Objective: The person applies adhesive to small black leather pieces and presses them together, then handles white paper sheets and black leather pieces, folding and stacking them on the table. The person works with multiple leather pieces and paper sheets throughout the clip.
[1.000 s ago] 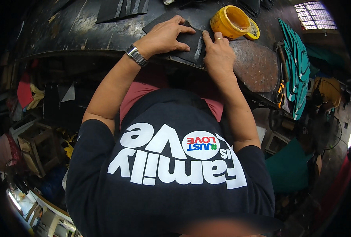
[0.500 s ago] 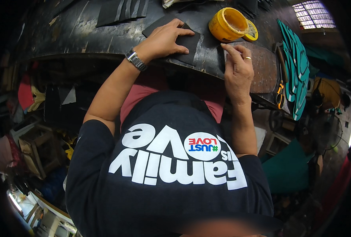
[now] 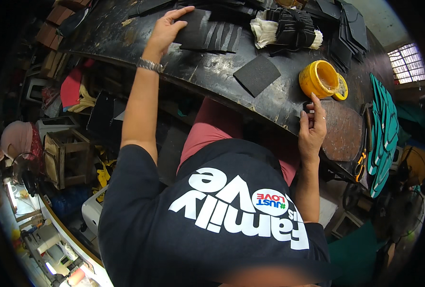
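My left hand (image 3: 167,29) rests at the left end of a fanned row of black sheet pieces (image 3: 217,36). Its fingers are stretched and apart, with thumb and fingertips touching the edge of the leftmost piece (image 3: 193,31); shiny strips show along the overlapping pieces. A single black piece (image 3: 257,75) lies flat on the table between my hands. Close to the front edge, my right hand (image 3: 313,124) is curled, thumb toward the fingers, around something small and dark that I cannot make out. Just beyond it stands an open yellow tub (image 3: 319,79) with brownish contents, its yellow lid (image 3: 341,87) beside it.
Bundled black pieces with white material (image 3: 289,28) and stacked black pieces (image 3: 348,36) lie at the back of the dark table (image 3: 121,40). A brown board (image 3: 341,129), orange-handled scissors (image 3: 360,165) and teal cut pieces (image 3: 383,129) are at the right. A wooden stool (image 3: 66,155) stands lower left.
My left hand has moved left from the pieces in front of me to the fanned row; one piece is left where two lay. My right hand stays near the tub. The view has shifted.
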The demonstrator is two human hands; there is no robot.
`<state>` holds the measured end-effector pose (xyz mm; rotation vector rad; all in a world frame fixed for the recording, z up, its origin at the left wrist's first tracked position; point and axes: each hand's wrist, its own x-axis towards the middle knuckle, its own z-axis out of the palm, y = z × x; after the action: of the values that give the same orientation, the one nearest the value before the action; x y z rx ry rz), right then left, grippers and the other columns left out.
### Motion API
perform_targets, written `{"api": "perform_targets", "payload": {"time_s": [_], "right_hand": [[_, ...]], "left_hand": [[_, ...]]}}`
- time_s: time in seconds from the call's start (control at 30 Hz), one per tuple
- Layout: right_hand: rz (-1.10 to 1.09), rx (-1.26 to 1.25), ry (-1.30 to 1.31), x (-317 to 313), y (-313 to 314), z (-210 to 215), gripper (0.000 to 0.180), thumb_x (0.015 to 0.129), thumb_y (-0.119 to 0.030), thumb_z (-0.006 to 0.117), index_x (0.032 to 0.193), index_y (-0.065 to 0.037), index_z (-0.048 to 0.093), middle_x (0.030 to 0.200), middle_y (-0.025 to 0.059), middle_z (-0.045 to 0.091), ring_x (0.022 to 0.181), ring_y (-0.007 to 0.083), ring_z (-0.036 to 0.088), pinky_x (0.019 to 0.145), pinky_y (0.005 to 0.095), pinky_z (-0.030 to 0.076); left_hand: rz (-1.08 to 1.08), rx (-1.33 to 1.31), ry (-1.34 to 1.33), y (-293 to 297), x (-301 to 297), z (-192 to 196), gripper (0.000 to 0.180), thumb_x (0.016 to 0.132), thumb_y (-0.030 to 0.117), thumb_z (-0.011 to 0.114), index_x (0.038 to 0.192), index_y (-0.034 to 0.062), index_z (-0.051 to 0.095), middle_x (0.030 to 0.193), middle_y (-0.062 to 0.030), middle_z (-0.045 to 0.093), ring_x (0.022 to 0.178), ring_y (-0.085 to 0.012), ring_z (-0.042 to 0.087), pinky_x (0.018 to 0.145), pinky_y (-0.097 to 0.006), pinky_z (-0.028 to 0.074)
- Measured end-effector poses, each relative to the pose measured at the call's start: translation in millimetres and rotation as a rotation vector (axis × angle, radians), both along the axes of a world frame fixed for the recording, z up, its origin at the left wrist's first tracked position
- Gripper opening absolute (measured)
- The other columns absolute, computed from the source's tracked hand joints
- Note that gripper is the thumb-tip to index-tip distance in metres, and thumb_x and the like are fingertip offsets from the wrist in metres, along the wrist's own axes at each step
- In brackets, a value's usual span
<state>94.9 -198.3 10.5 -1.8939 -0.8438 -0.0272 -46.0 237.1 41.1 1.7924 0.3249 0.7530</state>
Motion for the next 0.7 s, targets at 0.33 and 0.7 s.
{"api": "perform_targets", "payload": {"time_s": [0.33,0.7], "right_hand": [[0.007,0.012,0.048,-0.9,3.2,4.6,0.058,0.09,0.003,0.069,0.145,-0.008,0.056,0.103,0.0043,0.059,0.077,0.0097,0.051,0.073,0.0238,0.047],[-0.08,-0.49,-0.397,116.8,11.6,69.3,0.049,0.103,-0.048,0.051,0.115,-0.008,0.077,0.118,0.0193,0.068,0.113,0.0363,0.06,0.098,0.0439,0.048]], "left_hand": [[0.124,0.344,0.323,41.8,19.1,-53.9,0.044,0.091,0.007,0.067,0.133,0.0187,0.07,0.136,-0.0064,0.062,0.125,-0.0225,0.059,0.107,-0.031,0.046],[-0.017,0.567,0.145,-121.1,24.1,-26.4,0.033,0.087,0.024,0.078,0.115,0.0069,0.074,0.116,-0.0105,0.068,0.104,-0.0252,0.067,0.091,-0.036,0.054]]}}
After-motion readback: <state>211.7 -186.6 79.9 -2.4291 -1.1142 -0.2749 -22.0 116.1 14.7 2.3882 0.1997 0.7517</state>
